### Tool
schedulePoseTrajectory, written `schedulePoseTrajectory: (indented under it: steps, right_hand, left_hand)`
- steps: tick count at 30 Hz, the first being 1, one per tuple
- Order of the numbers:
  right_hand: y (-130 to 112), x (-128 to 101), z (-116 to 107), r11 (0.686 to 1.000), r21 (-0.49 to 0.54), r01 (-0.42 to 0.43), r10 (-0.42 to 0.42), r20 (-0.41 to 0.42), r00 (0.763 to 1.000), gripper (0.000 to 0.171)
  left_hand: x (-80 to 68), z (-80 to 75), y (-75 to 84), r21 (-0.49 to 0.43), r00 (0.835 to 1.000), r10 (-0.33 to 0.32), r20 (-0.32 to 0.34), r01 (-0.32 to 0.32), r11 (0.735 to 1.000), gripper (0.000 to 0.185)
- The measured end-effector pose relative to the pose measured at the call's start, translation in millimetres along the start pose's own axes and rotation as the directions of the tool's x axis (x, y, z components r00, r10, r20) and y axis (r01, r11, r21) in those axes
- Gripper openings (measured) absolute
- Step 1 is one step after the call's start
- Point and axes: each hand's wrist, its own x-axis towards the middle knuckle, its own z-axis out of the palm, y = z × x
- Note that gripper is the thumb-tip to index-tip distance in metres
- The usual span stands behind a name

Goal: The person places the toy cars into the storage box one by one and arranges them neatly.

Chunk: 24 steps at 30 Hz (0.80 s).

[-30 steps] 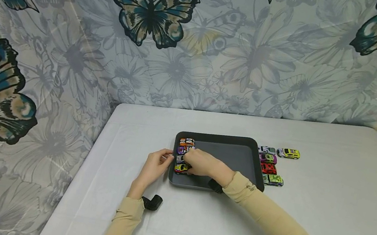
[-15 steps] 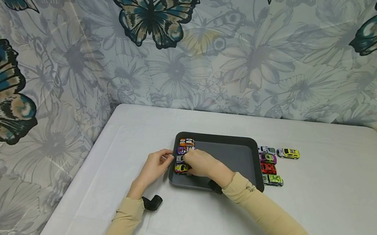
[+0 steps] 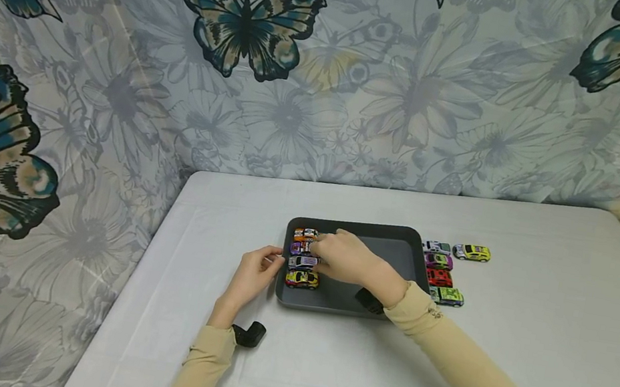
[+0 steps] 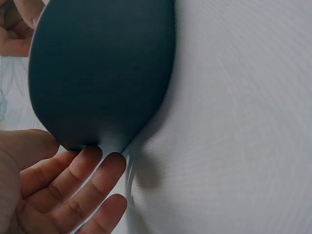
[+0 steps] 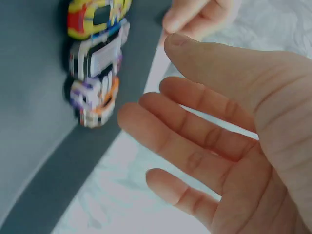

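1. The left hand [image 3: 253, 275] lies palm down, fingers loosely stretched forward, forearm in a beige sleeve.
2. The right hand [image 3: 344, 258] hovers with fingers spread and relaxed, holding nothing, its arm reaching in from the right.

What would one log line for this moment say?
right hand: open, above toy cars | left hand: open, touching tray edge | five cars outside tray

A table [image 3: 537, 338] covered with a plain pale grey-white cloth, faint fold creases visible, fills the lower part of the head view. Behind and to its left hangs a fabric backdrop [image 3: 422, 103] printed with faded grey flowers and large dark teal-and-tan butterflies [image 3: 242, 17]. Light is soft and even; shadows are weak.
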Motion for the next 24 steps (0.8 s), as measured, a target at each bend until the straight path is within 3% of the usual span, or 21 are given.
schedulePoseTrajectory:
  steps: [15,24]
  right_hand:
    - [49,-46,-19,0.995,0.080,-0.067,0.079,-0.159,0.984,0.014]
    - [80,-75,-18,0.977,0.165,-0.132,0.161,-0.173,0.972,0.014]
  left_hand:
    - [-0.4,0.5,0.7,-0.001,1.000,0.011,-0.010,-0.011,1.000,0.022]
    - [-0.2,1.0,1.0,-0.003,1.000,0.010,-0.011,-0.010,1.000,0.022]
